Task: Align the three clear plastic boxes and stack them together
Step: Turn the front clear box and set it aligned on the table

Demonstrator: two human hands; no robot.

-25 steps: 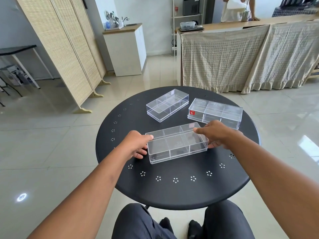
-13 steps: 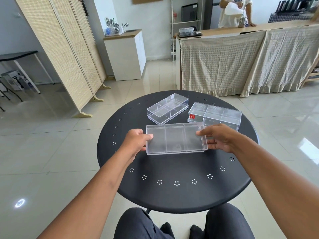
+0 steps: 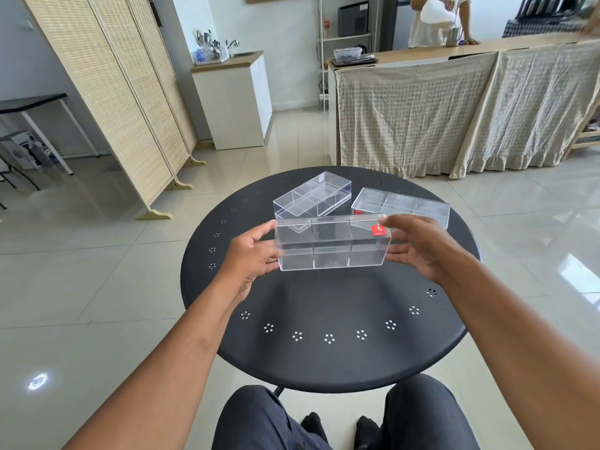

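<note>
I hold a clear three-compartment plastic box (image 3: 331,245) in the air above the round black table (image 3: 324,352). My left hand (image 3: 251,254) grips its left end and my right hand (image 3: 418,246) grips its right end, near a small red sticker. Behind it a second clear box (image 3: 313,198) lies on the table at an angle. A third clear box (image 3: 409,204), also with a red sticker, lies to the back right, partly hidden by the held box and my right hand.
My knees (image 3: 341,420) sit under the table's near edge. A woven folding screen (image 3: 110,92) stands at the left, a white cabinet (image 3: 237,102) behind, and a cloth-draped counter (image 3: 454,112) at the back right with a person (image 3: 435,21) behind it.
The near box has been lifted off the table and tipped so that its long side faces me. Both hands rose with it.
</note>
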